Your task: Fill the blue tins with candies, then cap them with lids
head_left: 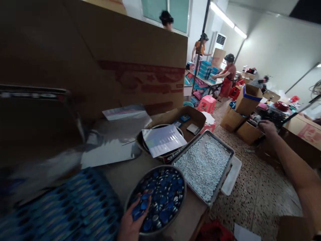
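Left hand [130, 217]: cupped around several blue caps [144, 204], within the round basin [185, 193] on the worktop [191, 211].
Right hand [268, 127]: outstretched, well apart from the basin; its grasp cannot be told.
Work at basin: apparently gathering caps.
Handful: next move would call for keeping the caps together.
Large carton [140, 43]: red print with a star, words illegible.
Printed sheet [163, 140]: lines too small to read.
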Demonstrator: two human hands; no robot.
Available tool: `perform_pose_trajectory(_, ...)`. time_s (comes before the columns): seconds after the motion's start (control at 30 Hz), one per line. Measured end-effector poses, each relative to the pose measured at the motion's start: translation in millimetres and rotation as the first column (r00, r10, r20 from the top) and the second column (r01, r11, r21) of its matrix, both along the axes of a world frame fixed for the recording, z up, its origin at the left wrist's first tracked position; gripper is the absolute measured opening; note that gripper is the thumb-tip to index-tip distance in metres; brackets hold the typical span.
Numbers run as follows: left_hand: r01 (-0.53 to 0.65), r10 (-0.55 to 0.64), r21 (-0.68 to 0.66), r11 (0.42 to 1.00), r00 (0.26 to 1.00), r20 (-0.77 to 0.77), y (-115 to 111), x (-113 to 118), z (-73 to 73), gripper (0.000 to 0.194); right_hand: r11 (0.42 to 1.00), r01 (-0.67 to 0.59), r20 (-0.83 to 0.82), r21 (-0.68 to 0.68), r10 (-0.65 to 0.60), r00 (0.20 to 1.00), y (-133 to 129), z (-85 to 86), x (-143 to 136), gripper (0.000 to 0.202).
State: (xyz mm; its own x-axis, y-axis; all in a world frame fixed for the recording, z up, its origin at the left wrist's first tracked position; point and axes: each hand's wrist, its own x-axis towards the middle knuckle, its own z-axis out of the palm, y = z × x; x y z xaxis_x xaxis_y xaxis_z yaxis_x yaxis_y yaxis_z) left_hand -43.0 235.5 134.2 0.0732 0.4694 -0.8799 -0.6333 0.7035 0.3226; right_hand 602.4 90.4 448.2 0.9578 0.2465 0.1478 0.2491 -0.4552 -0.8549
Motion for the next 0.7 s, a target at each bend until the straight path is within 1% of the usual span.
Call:
perform_pose_trajectory(0.07,0.001,-0.001,0.032,0.999,1.000,0.005,-1,1,-1.4,0.031,0.994,-0.111,-0.197,0.000,0.109,0.974,10,-49.1,-32,0.017)
perform_pose_trajectory(0.13,0.016,-0.017,0.035,0.999,1.000,0.008,-2,2,-3.8,0.030,0.980,-0.197,-0.355,0.003,0.185,0.916,19,-100.4,-69,0.016)
perform_pose_trajectory(0.2,0.026,-0.027,0.003,1.000,0.999,0.020,-1,2,-5.8,0.029,0.965,-0.261,-0.479,0.009,0.233,0.846,28,-147.5,-108,0.016)
perform_pose_trajectory(0.23,0.025,-0.025,-0.015,1.000,0.999,0.034,0,2,-5.8,0.028,0.957,-0.291,-0.531,0.011,0.252,0.809,32,-168.3,-128,0.016)
perform_pose_trajectory(0.3,0.005,-0.004,-0.013,1.000,0.998,0.066,2,2,-2.5,0.030,0.938,-0.346,-0.610,0.029,0.290,0.737,37,-203.1,-169,0.017)
perform_pose_trajectory(0.33,-0.007,0.007,0.005,1.000,0.997,0.079,2,2,1.0,0.031,0.927,-0.373,-0.641,0.039,0.309,0.702,40,-217.4,-190,0.017)
perform_pose_trajectory(0.4,-0.011,0.006,0.055,0.998,0.996,0.090,1,4,10.3,0.033,0.898,-0.436,-0.694,0.065,0.355,0.627,43,-240.8,-231,0.017)
perform_pose_trajectory(0.47,0.008,-0.018,0.091,0.996,0.995,0.101,-2,7,19.0,0.034,0.857,-0.505,-0.730,0.102,0.410,0.547,47,-259.4,-271,0.021)
perform_pose_trajectory(0.53,-0.019,0.007,0.093,0.995,0.991,0.132,-3,11,21.6,0.035,0.807,-0.571,-0.745,0.152,0.473,0.470,54,-275.8,-309,0.028)
perform_pose_trajectory(0.57,-0.040,0.028,0.086,0.996,0.990,0.138,-3,12,19.7,0.036,0.780,-0.600,-0.746,0.178,0.505,0.434,61,-283.8,-328,0.031)
perform_pose_trajectory(0.63,-0.007,-0.024,0.163,0.987,0.982,0.188,-2,14,10.7,0.040,0.724,-0.652,-0.746,0.225,0.558,0.362,77,-299.6,-365,0.037)
perform_pose_trajectory(0.7,-0.016,-0.017,0.157,0.988,0.979,0.205,-1,14,-0.9,0.042,0.663,-0.698,-0.750,0.269,0.599,0.280,96,-313.6,-401,0.040)
